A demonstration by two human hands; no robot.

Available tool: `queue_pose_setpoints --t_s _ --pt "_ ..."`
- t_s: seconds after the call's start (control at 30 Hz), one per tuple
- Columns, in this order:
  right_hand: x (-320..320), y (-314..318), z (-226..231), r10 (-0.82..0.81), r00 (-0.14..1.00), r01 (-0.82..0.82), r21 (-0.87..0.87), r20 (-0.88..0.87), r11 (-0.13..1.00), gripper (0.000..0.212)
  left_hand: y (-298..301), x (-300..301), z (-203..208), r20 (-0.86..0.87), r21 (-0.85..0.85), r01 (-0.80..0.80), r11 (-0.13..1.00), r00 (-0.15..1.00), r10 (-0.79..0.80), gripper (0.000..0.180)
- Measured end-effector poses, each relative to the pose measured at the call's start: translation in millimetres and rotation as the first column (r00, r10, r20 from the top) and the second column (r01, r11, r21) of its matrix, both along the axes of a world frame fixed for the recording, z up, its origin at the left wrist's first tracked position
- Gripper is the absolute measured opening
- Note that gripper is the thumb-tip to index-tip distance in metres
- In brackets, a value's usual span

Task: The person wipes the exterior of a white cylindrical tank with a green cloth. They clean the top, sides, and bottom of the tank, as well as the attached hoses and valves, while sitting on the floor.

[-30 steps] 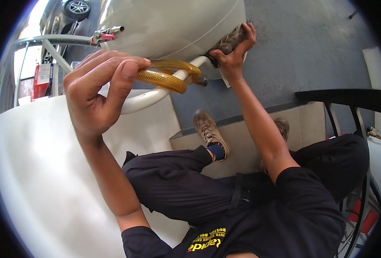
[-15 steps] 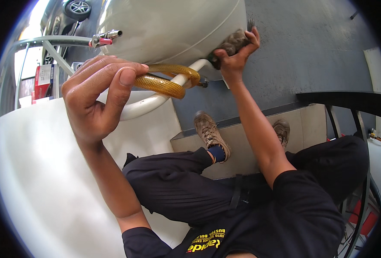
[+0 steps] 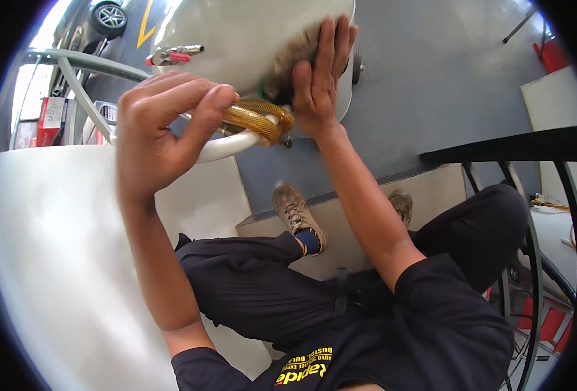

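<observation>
A large white tank point(image 3: 236, 39) with a curved white tube handle point(image 3: 226, 146) stands before me. A yellow braided hose point(image 3: 252, 114) is looped round that handle. My left hand point(image 3: 164, 124) is closed at the hose, its thumb and fingers at the loop's left end; its palm side is partly hidden. My right hand point(image 3: 321, 81) presses a crumpled grey-brown rag point(image 3: 295, 62) flat against the tank's side, fingers stretched over it. Rag and fingertips are slightly blurred. A valve with a red lever point(image 3: 171, 57) sticks out of the tank beyond my left hand.
A white surface point(image 3: 60, 247) lies at my left, with red-and-white boxes point(image 3: 54, 122) behind it. A black metal railing point(image 3: 510, 146) stands at my right. Below are a tiled step point(image 3: 354, 208) and grey floor point(image 3: 399, 98). A car wheel point(image 3: 109, 18) shows far left.
My right hand has slid the rag left and upward along the tank, its fingers now straighter. My left hand stays at the hose. The whole view has shifted slightly.
</observation>
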State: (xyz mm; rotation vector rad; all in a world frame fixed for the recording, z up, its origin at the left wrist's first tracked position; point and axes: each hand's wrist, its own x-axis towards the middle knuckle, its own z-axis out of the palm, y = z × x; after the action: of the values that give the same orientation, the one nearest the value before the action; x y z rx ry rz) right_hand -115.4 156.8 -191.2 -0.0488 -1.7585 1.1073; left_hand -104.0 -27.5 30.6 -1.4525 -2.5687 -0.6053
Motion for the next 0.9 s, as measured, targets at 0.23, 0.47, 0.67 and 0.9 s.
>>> queue_pose_setpoints --t_s 0.23,0.47,0.67,0.9 --pt "-9.9 48.2 -108.5 0.327 0.936 0.024 -0.95 0.131 0.311 0.085 8.5 -5.8 -8.5 -0.049 0.053 -0.027 0.998 0.998 0.03 0.031" --pt "44.1 -22.5 -15.9 -0.106 0.956 0.119 -0.03 0.274 0.992 0.097 0.6 -1.8 -16.7 -0.106 0.055 -0.003 0.998 0.994 0.009 0.031" --pt "50.3 18.9 -16.3 -0.082 0.983 0.14 -0.376 0.166 0.916 0.087 22.1 8.7 0.1 -0.112 0.103 -0.019 0.995 0.993 0.031 0.022" --pt "45.8 17.3 -7.3 0.145 0.988 -0.151 0.157 0.047 0.976 0.074 9.9 10.3 -0.4 -0.129 0.08 -0.033 0.996 0.991 0.044 0.018"
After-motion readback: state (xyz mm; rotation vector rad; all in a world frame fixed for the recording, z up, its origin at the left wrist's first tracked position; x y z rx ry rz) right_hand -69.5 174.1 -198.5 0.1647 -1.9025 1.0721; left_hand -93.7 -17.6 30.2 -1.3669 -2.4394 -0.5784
